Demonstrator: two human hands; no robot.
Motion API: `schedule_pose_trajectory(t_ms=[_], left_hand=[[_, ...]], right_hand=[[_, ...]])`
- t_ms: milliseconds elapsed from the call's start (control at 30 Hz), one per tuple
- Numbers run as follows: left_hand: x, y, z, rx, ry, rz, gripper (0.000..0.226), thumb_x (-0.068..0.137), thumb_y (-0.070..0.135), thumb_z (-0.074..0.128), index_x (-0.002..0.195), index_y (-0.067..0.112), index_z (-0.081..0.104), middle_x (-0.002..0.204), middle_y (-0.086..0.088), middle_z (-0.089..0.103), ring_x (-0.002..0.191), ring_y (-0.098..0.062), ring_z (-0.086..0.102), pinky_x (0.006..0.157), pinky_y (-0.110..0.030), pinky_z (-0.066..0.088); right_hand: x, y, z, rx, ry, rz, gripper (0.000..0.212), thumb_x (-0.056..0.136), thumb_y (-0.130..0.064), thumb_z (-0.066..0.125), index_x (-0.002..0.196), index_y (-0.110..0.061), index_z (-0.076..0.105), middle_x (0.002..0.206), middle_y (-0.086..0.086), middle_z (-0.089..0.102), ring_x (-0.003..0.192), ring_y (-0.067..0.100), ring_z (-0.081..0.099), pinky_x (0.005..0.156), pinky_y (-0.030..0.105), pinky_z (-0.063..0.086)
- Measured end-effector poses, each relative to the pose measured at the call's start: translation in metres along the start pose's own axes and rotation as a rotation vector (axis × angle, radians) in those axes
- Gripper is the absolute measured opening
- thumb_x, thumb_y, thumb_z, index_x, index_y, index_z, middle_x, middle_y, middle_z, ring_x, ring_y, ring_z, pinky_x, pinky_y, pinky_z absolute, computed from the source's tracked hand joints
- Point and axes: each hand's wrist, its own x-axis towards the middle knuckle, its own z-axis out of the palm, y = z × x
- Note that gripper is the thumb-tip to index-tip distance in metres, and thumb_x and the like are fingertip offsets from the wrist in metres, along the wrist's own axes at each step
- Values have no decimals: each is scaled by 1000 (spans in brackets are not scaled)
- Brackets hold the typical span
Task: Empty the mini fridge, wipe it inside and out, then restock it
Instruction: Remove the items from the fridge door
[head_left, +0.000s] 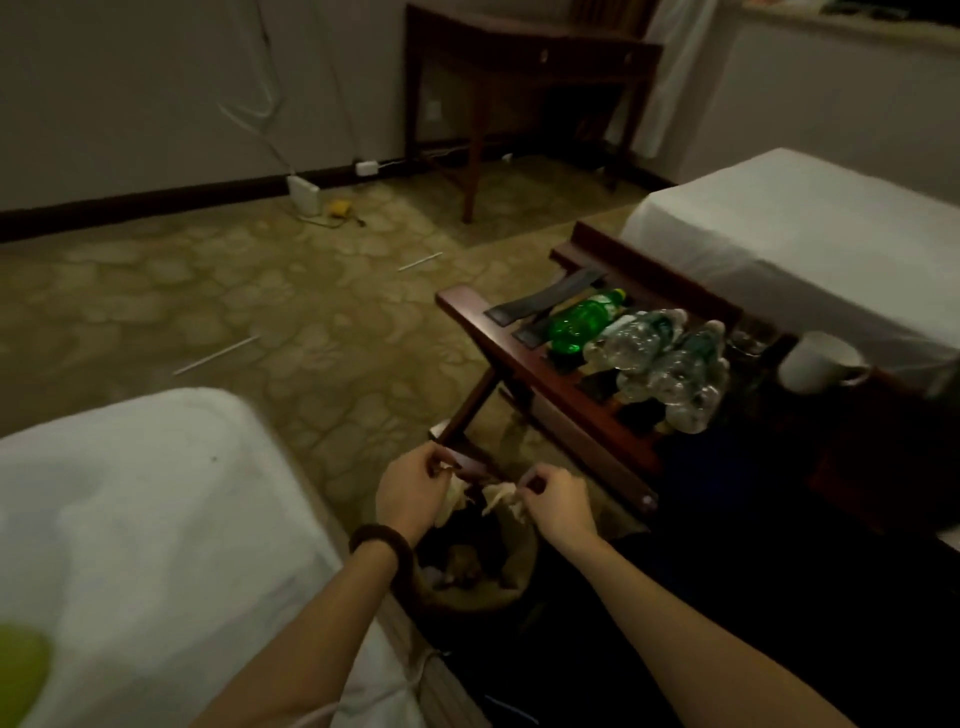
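Left hand (413, 486), right hand (558, 501) — pinching bin liner (498, 499).

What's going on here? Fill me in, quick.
A person stands between two beds, both hands over a waste bin on the floor. The left hand and right hand each pinch crumpled, pale material above it. A green bottle and clear water bottles lie on the wooden luggage rack. No fridge is in view.
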Motion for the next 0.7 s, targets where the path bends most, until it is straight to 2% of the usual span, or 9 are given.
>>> schedule_pose_trajectory(t_ms=[100, 200, 267, 333, 433, 633, 700], left_hand=[[3, -15, 3, 7, -12, -13, 16, 87, 15, 56, 82, 29, 60, 81, 10, 60, 81, -13, 60, 71, -30, 51], [9, -22, 10, -5, -52, -51, 12, 88, 15, 56, 86, 26, 61, 80, 11, 58, 80, -12, 58, 73, -33, 52], [14, -24, 15, -38, -81, -81, 13, 89, 16, 56, 83, 27, 60, 84, 10, 60, 83, -11, 58, 75, -33, 52], [16, -26, 21, -39, -104, -86, 14, 89, 16, 56, 83, 28, 59, 87, 8, 61, 85, -12, 58, 75, -31, 51], [16, -26, 29, -6, -147, -86, 12, 89, 17, 56, 87, 28, 59, 90, 7, 62, 86, -11, 58, 75, -30, 51], [15, -22, 41, 14, -288, -112, 18, 87, 17, 60, 104, 25, 58, 98, 6, 62, 87, -7, 59, 74, -24, 51], [16, -17, 43, -27, -311, -105, 21, 87, 15, 60, 105, 25, 58, 103, 5, 60, 94, -9, 58, 81, -29, 52]], right_hand=[[9, 4, 18, -21, -23, 21, 10, 90, -16, 59, 81, -21, 60, 83, -3, 63, 69, 6, 56, 54, 16, 43], [15, 12, 24, -17, -38, 6, 7, 90, -15, 59, 87, -20, 62, 90, -2, 63, 74, 4, 54, 55, 11, 40], [16, 17, 24, -31, -71, -10, 12, 91, -15, 57, 100, -17, 65, 95, -3, 63, 80, 5, 54, 62, 10, 40], [18, 22, 23, -31, -80, -6, 21, 92, -13, 55, 110, -16, 64, 104, -2, 65, 92, 9, 58, 74, 13, 43], [20, 28, 19, -34, -88, 10, 21, 92, -14, 54, 110, -19, 65, 108, -2, 66, 99, 11, 59, 82, 20, 48], [21, 33, 1, 14, -106, -3, 20, 92, -13, 53, 108, -19, 65, 105, -2, 64, 91, 9, 58, 71, 18, 45], [21, 35, -6, 35, -106, 10, 20, 92, -13, 53, 107, -19, 64, 103, -2, 64, 93, 11, 59, 72, 20, 47]])
